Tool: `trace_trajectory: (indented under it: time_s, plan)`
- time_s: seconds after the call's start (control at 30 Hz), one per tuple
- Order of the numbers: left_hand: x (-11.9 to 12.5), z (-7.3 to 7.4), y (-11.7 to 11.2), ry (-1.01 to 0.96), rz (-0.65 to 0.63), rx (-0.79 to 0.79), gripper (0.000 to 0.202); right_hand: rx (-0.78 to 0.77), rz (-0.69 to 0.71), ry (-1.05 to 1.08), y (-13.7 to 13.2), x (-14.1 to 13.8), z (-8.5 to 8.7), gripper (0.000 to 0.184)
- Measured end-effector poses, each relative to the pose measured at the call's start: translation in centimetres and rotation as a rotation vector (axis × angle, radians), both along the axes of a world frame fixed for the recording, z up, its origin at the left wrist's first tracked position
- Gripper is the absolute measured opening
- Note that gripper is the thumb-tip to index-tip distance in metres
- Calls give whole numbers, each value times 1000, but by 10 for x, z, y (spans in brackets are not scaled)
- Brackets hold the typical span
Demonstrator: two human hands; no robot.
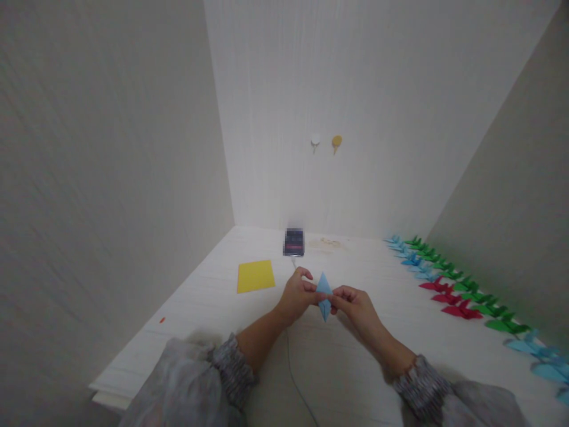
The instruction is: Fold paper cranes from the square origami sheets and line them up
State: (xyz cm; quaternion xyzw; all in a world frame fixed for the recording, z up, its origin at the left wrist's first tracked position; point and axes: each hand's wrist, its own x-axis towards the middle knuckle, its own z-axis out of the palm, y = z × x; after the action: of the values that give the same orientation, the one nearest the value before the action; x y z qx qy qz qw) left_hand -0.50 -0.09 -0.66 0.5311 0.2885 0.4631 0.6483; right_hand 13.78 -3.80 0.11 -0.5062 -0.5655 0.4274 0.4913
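Note:
A small light-blue folded paper shape point(324, 295), pointed at top and bottom, is held upright over the white table point(208, 320). My left hand point(297, 296) pinches its left side with fingers closed. My right hand point(355, 305) pinches its right side, fingers closed too. Both hands meet in front of me, a little above the table. Grey patterned sleeves cover both forearms.
A stack of yellow square paper point(255, 276) lies left of the hands. A phone point(293, 242) stands at the back with a cable point(293, 367) running toward me. Rows of folded blue, green and red paper cranes point(462, 302) line the right edge. Two wall hooks point(326, 142) hang above.

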Motion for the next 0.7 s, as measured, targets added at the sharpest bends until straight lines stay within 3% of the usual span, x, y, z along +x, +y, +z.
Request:
trace_trajectory:
  time_s: [0.23, 0.43, 0.7]
  plan:
    - [-1, -2, 1, 21, 48, -20, 55, -42, 43, 132, 6, 1, -8, 15]
    - [-2, -1, 2, 35, 14, -141, 59, -78, 28, 166, 12, 7, -21, 14]
    - [-3, -5, 5, 38, -28, -116, 60, -125, 69, 165, 10, 4, -17, 18]
